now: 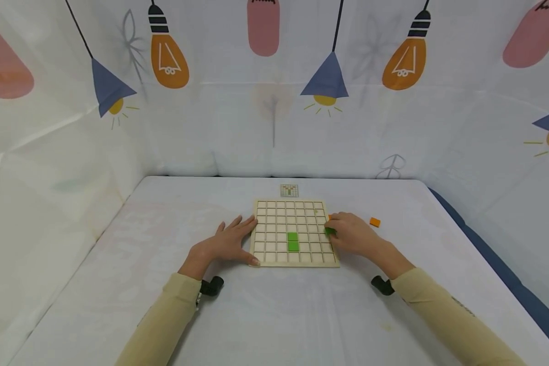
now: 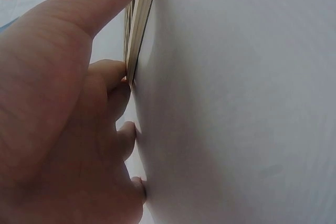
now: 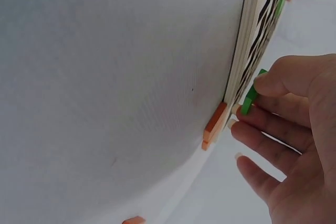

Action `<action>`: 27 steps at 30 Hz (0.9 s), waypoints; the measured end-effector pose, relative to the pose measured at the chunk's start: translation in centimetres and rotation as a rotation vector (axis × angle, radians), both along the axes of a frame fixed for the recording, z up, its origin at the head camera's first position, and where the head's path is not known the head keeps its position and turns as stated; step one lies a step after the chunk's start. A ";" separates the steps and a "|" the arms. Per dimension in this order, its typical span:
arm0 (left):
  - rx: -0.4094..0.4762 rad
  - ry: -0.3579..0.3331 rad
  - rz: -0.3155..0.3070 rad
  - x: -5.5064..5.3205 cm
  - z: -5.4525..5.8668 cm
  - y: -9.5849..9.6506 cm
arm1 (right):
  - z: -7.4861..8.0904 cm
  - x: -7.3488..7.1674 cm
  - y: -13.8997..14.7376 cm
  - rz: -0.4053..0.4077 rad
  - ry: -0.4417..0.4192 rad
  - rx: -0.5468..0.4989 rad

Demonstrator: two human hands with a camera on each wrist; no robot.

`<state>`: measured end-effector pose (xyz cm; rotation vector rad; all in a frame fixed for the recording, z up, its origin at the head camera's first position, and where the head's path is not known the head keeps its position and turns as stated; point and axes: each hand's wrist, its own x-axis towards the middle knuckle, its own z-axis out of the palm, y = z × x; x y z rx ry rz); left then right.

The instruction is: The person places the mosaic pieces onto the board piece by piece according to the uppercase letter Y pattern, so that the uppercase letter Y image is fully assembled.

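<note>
Covered, cut off and tiny bits
In the head view, the right hand (image 1: 356, 235) hides part of a green tile (image 1: 330, 231) and most of an orange tile (image 1: 330, 217) by the board (image 1: 304, 229). The little card (image 1: 289, 190) past the board maybe shows a grid, but is too small to be sure. Both sleeves (image 1: 164, 315) run off the bottom. The left wrist view cuts the board at the top; the right one cuts a second orange tile (image 3: 134, 220) at the bottom.
</note>
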<state>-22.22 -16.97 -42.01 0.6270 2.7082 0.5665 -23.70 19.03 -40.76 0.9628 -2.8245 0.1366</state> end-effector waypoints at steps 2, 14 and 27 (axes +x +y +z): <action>-0.002 -0.003 -0.002 0.0 0.0 0.0 | 0.0 0.0 -0.2 0.004 -0.010 -0.007; 0.011 0.005 -0.007 -0.2 0.0 -0.1 | -0.1 -0.8 -1.6 0.002 -0.029 -0.026; 0.011 -0.007 0.003 -0.3 -0.1 0.0 | -0.3 -1.3 -3.0 -0.016 -0.063 -0.037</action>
